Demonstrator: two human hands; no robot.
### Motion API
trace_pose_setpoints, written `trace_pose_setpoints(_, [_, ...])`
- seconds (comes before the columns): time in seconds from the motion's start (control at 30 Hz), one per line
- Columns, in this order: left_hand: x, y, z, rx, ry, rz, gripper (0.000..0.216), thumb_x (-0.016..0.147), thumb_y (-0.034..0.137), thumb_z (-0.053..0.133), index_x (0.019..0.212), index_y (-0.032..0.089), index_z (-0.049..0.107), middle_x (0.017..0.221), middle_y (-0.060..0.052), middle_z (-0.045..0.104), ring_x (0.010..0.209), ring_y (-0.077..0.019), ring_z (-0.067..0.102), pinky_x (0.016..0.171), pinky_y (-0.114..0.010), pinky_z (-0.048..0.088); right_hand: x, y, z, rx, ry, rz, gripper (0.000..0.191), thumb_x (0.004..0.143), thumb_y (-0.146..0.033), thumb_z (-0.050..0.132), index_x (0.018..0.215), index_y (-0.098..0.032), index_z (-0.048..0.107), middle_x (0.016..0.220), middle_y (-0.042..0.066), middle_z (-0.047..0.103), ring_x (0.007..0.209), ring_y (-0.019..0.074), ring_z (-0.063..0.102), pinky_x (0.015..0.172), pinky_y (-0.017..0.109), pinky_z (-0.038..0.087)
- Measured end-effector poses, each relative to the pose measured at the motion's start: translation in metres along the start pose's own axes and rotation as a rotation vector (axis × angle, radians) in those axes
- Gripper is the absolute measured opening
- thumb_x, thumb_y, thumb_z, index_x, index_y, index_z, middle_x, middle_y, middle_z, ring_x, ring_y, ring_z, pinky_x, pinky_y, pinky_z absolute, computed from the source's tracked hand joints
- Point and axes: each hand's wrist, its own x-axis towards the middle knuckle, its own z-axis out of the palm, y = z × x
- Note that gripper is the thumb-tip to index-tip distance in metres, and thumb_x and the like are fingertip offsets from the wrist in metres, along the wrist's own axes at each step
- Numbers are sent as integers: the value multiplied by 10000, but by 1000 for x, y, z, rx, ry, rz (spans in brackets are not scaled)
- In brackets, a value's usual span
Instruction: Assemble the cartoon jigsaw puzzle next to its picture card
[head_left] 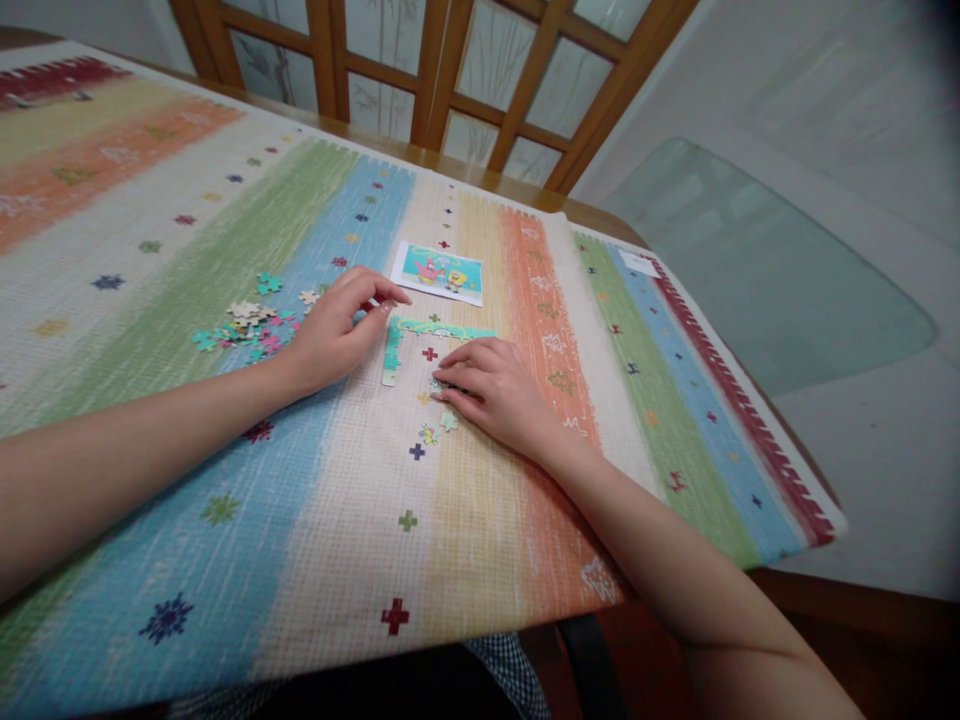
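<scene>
Partly between, partly beyond the hands [341,330] [491,390], the joined puzzle border [393,345]

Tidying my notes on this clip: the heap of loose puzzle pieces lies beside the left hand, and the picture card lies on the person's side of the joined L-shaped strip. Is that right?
Not quite: the head view shows the picture card on the far side of the joined L-shaped strip. The heap of loose puzzle pieces does lie beside the left hand.
</scene>
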Motion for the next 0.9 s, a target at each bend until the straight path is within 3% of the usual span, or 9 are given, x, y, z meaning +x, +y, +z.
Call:
trace_pose_setpoints(0.3, [0,-1,0,-2,8,27,204,1005,272,495,1091,219,673,1101,-78,691,1074,-241,634,1011,-451,531,2,-4,1,-156,48,-82,231,1081,-339,585,1072,-241,794,1108,42,802,1110,245,637,1090,478,372])
trace_pose_setpoints(0.67, [0,1,1,-2,11,13,203,995,259,500,1088,223,677,1106,-73,688,1075,-236,633,1002,-440,533,-3,-9,-16,-301,125,-133,223,1060,-188,569,1043,-296,764,1118,-6,792,1196,247,637,1249,571,280])
trace_pose_setpoints(0.9, [0,1,1,3,5,12,202,997,255,498,1090,231,676,1105,-73,692,1067,-234,635,995,-438,540,-5,-25,-17,-327,29,-87,175,1035,-199,629,944,-260,765,1040,23,790,1236,290,625,1270,657,220])
